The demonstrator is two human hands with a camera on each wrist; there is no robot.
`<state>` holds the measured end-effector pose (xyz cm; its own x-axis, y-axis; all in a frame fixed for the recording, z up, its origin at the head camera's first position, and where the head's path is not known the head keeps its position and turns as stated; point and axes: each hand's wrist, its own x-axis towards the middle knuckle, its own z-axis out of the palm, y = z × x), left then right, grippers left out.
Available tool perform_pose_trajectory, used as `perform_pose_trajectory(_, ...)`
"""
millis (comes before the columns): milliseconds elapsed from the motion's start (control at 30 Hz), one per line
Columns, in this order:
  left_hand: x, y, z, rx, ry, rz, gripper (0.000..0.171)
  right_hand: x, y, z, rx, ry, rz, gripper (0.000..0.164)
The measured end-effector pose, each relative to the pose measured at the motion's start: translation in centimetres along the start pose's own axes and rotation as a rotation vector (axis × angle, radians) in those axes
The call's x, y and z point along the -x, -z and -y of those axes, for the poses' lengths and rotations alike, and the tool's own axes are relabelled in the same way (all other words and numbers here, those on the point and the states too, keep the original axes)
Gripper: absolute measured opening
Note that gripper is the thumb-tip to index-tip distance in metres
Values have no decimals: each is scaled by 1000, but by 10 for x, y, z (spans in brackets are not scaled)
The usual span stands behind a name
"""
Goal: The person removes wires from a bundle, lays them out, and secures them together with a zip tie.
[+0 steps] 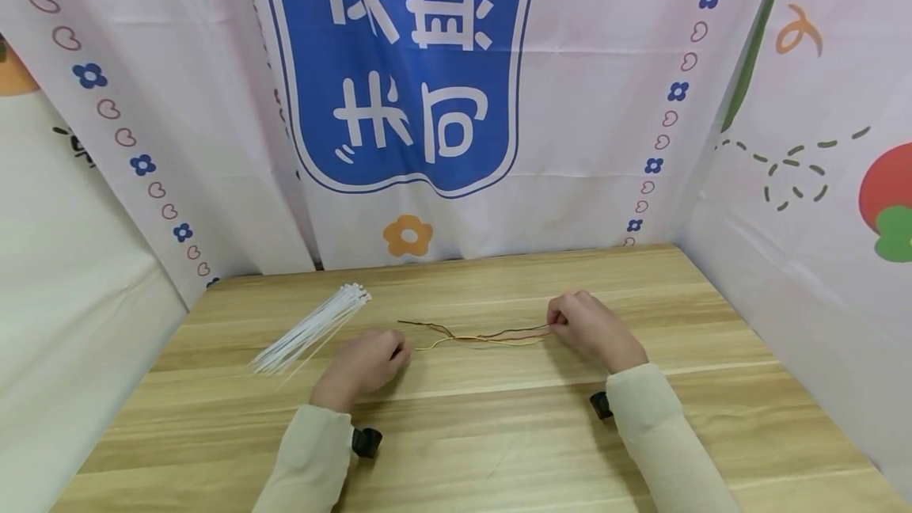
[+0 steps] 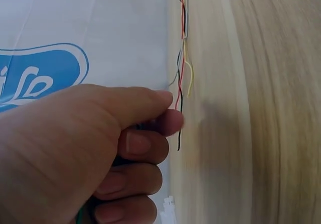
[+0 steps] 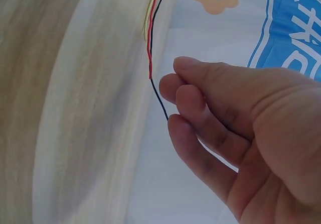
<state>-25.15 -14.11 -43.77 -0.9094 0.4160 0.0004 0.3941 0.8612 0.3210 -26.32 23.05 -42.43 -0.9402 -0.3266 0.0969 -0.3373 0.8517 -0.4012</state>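
A loose bundle of thin wires lies across the table between the hands, its strands crossing near the middle and spreading at both ends. Red, black, yellow and pale grey strands show in the left wrist view. My left hand is beside the left ends, fingers curled and thumb close to the index finger. A yellow wire ends free near those fingertips. At the right ends is my right hand, its fingers loosely bent. In the right wrist view, a black wire runs down to a fingertip and passes behind it.
Behind the left hand lies a fan of white cable ties. The wooden table backs onto a printed cloth, with more cloth hanging at both sides. Each wrist carries a small black camera.
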Motion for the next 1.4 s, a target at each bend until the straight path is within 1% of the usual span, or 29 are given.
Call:
perform_pose_trajectory(133,0,2,-3,3,-16,2,38,0,1,1,0,-15,-27,10)
perform_pose_trajectory(300,-1,5,-7,34,-69,-1,35,1,5,10,-7,-28,-27,7)
perform_pose_trajectory(567,0,7,-11,115,-89,23,30,2,11,29,-30,11,-2,7)
perform_pose_trajectory(700,0,7,-13,131,-113,30,30,2,10,37,-39,47,-4,7)
perform_pose_trajectory(800,-1,7,-14,134,-142,26,30,2,8,43,-49,92,-11,7)
perform_pose_trajectory(967,-1,7,-17,131,-185,3,31,1,2,54,-65,184,-27,10)
perform_pose_trajectory(1100,-2,8,-21,130,-210,-17,31,3,1,65,-51,236,-56,10)
perform_pose_trajectory(1233,-1,10,-27,123,-232,-38,31,5,1,75,-54,277,-91,8)
perform_pose_trajectory(1400,0,12,-34,126,-249,-39,29,7,-1,88,-71,324,-99,2)
